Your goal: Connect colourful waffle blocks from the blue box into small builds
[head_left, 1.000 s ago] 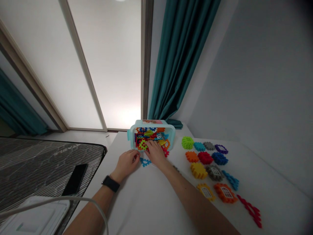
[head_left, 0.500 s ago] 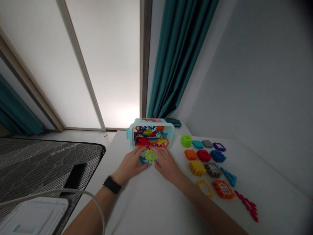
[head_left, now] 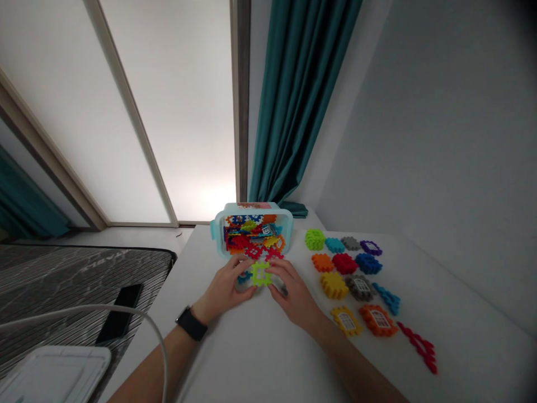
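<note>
A lime green toothed building block with a square window [head_left: 260,274] is between my hands, just in front of the box. My right hand [head_left: 293,292] pinches its right side with thumb and fingers. On the other side my left hand [head_left: 225,286], with a black watch on the wrist, curves its fingers and thumb round a blue toothed block [head_left: 244,277] beside the green one. Whether the blue and green blocks are joined cannot be made out. Something grey shows by my right thumb. Red blocks [head_left: 254,251] lie at the box's front edge.
A light blue box [head_left: 286,226] of mixed blocks lies on its side at the back of the white table [head_left: 247,347]. Rows of sorted block stacks, including a yellow stack [head_left: 334,285], stand on the right. A white cable [head_left: 157,330] arches at lower left.
The green block and both hands have drawn slightly back from the box. My right fingers have shifted to the block's side, leaving more of it visible. The whole view has shifted a little.
</note>
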Tool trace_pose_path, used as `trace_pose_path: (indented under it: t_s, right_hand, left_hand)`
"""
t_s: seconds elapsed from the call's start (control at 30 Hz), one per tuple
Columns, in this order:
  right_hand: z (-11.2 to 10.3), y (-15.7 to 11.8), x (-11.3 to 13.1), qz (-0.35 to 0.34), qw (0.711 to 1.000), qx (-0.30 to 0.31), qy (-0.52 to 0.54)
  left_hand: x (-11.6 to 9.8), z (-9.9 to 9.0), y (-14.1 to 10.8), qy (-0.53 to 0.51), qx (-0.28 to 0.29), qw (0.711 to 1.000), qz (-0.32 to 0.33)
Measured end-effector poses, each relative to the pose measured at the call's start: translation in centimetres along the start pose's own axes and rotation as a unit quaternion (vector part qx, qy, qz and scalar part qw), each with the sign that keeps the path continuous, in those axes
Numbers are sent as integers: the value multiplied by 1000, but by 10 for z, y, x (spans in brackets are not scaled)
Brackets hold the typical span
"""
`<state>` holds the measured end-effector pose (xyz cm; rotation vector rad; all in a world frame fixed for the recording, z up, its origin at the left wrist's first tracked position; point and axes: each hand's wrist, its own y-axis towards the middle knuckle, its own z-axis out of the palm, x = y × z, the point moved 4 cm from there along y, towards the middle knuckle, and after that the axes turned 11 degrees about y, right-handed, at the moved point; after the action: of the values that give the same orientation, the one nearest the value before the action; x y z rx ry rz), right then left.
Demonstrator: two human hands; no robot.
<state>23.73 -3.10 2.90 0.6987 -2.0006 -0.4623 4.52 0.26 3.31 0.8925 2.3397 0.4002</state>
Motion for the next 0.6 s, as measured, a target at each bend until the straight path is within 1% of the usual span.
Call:
trace_pose_path:
  t_s: [0.17,0.4,0.6]
  right_hand:
    - [-5,-4,0,-6,1000,-25,-2]
    - [-7,-1,-1,-30,999,-27,-24]
    - [-7,-3,-2,-22,999,-28,-11]
  left_hand:
    - [-2,2,1,-17,4,1000,-9]
    - [-3,3,0,-4,-6,1000,-5]
    - [-6,3,0,-32,-12,999,-1]
